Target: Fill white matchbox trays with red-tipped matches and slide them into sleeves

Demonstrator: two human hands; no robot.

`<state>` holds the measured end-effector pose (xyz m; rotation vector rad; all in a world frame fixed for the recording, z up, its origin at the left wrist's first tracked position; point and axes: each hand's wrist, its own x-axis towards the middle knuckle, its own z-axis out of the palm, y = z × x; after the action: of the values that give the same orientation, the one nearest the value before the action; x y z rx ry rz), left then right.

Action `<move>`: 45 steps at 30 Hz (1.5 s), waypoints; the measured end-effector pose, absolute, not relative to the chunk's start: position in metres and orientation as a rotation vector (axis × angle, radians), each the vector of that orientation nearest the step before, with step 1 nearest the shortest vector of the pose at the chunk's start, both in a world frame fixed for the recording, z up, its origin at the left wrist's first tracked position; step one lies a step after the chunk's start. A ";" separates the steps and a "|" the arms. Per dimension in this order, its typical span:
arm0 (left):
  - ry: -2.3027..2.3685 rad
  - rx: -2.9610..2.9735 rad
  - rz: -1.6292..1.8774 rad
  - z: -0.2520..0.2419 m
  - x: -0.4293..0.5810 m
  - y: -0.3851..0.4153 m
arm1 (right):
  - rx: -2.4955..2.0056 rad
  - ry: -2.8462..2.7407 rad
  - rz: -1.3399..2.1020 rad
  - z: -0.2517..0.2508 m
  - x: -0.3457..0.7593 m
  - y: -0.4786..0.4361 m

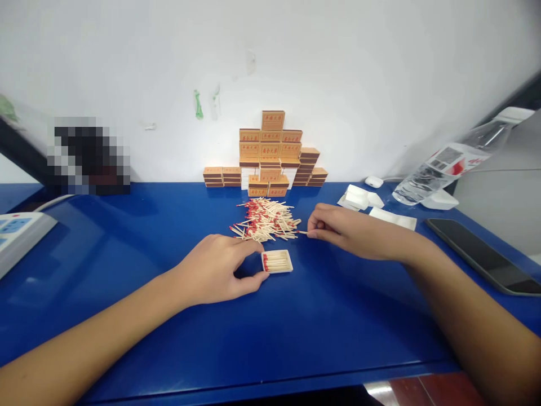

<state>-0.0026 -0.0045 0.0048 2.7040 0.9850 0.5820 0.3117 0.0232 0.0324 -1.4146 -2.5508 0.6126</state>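
Observation:
A small white matchbox tray [291, 260] lies on the blue table, with a row of red-tipped matches [276, 260] inside, heads toward the left. My left hand [226, 268] grips the tray's left end between thumb and fingers. To the right of the loose match pile [268, 220], my right hand [332, 225] pinches a single match [302, 232] by its plain end, its dark red head pointing left at the pile's edge. Behind the pile, stacked orange matchboxes [269, 150] stand against the wall.
On the right are white tray pieces [359, 197], a white earbud case [374, 181], a tilted clear water bottle [460, 158] and a black phone [486, 254]. A white power strip [25, 237] sits at the left edge. The blue table [253, 338] ends in front.

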 end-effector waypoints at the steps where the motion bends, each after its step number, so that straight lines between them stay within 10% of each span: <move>1: 0.993 2.706 0.584 0.005 -0.003 -0.005 | -1.377 -2.536 0.627 0.036 0.308 0.019; 45: 0.951 2.709 0.508 0.005 -0.003 -0.005 | -1.431 -2.555 0.537 0.022 0.286 0.015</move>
<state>-0.0033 -0.0055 0.0047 2.7089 0.9508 0.5084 0.2858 0.0149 0.0224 -1.4309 -2.5552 0.5366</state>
